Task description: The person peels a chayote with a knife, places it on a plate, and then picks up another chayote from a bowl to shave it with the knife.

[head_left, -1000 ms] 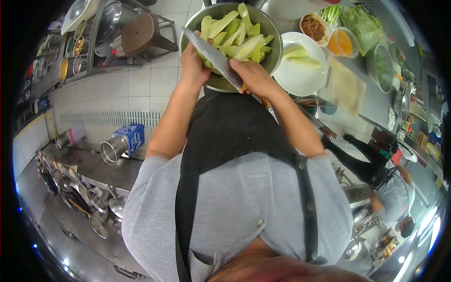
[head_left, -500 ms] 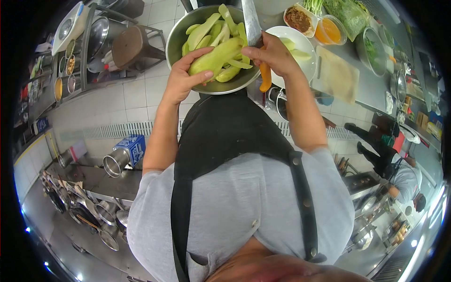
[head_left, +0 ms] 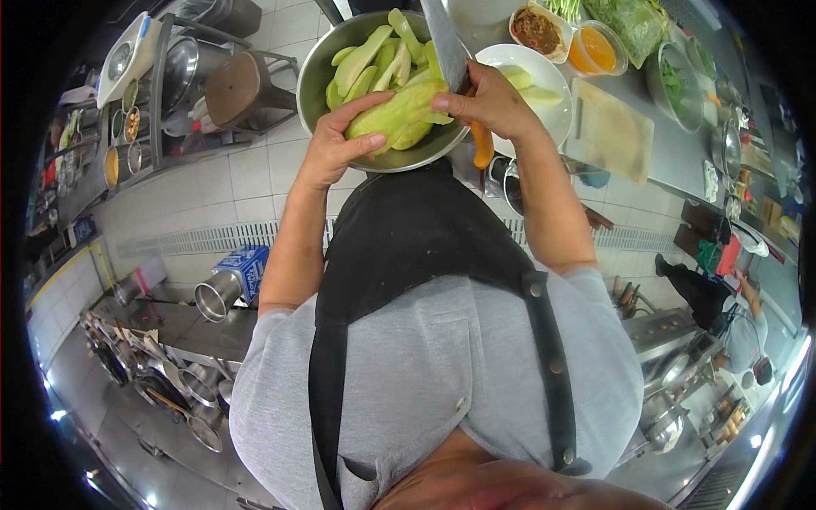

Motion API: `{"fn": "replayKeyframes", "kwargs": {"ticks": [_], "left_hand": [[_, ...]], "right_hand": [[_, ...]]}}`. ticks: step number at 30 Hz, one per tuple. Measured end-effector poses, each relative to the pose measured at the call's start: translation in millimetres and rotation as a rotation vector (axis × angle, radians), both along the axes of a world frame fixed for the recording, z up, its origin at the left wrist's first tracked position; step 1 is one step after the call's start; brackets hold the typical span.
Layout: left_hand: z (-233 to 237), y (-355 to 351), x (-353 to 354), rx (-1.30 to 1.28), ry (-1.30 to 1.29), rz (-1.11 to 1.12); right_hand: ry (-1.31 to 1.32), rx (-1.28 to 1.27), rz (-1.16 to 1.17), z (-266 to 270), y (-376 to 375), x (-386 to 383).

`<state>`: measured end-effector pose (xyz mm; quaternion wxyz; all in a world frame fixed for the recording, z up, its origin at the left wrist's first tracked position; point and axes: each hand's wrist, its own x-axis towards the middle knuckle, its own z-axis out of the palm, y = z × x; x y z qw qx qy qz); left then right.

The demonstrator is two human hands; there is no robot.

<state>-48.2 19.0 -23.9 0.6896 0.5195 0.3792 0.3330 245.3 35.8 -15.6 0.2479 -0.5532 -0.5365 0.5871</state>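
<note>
My left hand [head_left: 337, 143] is closed around a pale-green peeled fruit [head_left: 393, 119], which looks like a green mango, over a metal bowl [head_left: 308, 110]. In the bowl lie several long pale-green pieces [head_left: 364, 61]. My right hand [head_left: 497, 102] grips a knife [head_left: 445, 44] with a wide blade and an orange handle. The blade points up and away, and the handle end sticks out below the hand. My right thumb touches the right end of the fruit. Whether the blade's edge meets the fruit cannot be made out.
Right of the bowl, a white plate [head_left: 554, 76] holds pale-green pieces. Beyond are a dish of brown paste [head_left: 537, 34], a tub of orange liquid [head_left: 595, 49] and bagged greens [head_left: 629, 30]. A cutting board [head_left: 616, 136] lies at the counter edge. Another person [head_left: 738, 327] stands far right.
The knife blade has tilted and shifted slightly left, and my right hand has turned a little. My left hand keeps its grip on the fruit. The other person has moved at far right.
</note>
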Motion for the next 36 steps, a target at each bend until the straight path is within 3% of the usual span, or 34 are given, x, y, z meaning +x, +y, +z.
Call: {"fn": "replayKeyframes", "kwargs": {"ticks": [2,9,12,14,23,27,30,32,36], "left_hand": [[2,1,0,-0.054,0.0,-0.021],[-5,3,8,-0.015,-0.025,0.024],[-2,3,12,-0.032,-0.035,0.044],[2,1,15,-0.005,-0.022,0.052],[4,-3,25,0.006,-0.034,0.105],[1,-6,25,0.016,-0.014,0.114],[-2,-5,26,-0.006,-0.048,0.132],[-6,-3,24,0.031,-0.014,0.131],[-5,-5,26,0.001,-0.07,0.145]], "right_hand": [[-0.065,0.172,-0.018,2,-2,-3],[-0.047,0.179,-0.093,-1,-8,-16],[-0.215,0.289,-0.102,-5,-9,-18],[-0.468,0.46,-0.101,8,-16,-22],[-0.385,0.34,-0.068,-5,-7,-23],[-0.443,0.433,-0.044,-6,-12,-27],[-0.346,0.322,0.005,-5,-8,-31],[-0.357,0.227,-0.005,1,-12,-37],[-0.45,0.268,-0.009,11,-20,-42]]}}
